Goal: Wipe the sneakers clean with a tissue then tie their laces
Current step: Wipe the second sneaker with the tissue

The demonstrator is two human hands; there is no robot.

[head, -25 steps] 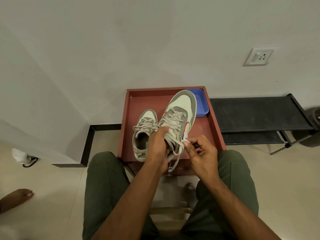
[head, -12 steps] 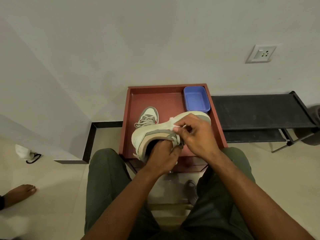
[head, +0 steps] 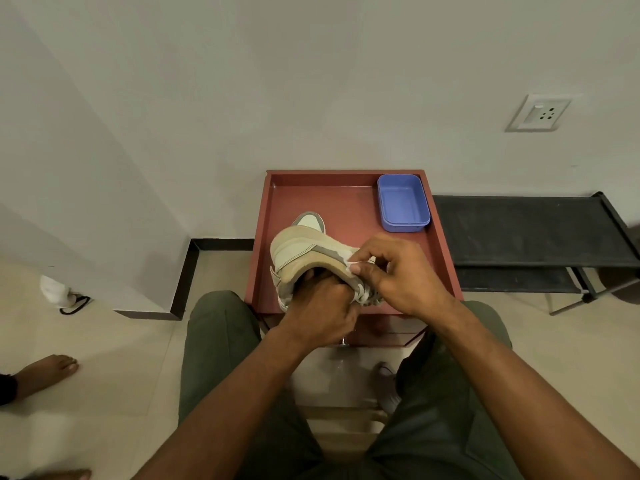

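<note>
I see left hand (head: pixel 317 306) grip tucked inside the sneaker (head: pixel 304 251), holding it tipped over the red tray (head: pixel 349 202); right hand (head: pixel 398 271) grip pinches a tissue (head: pixel 349 266) against its side; second sneaker (head: pixel 310 220) behind

My arms bare from elbow down, no sleeves in view. No watch, rings or bands on my left hand (head: pixel 320 308) or right hand (head: pixel 403 273). Nails short, unpainted. My legs in dark olive-green trousers (head: pixel 221 344), plain fabric, soft creases over thighs, no visible pockets or markings.
</note>
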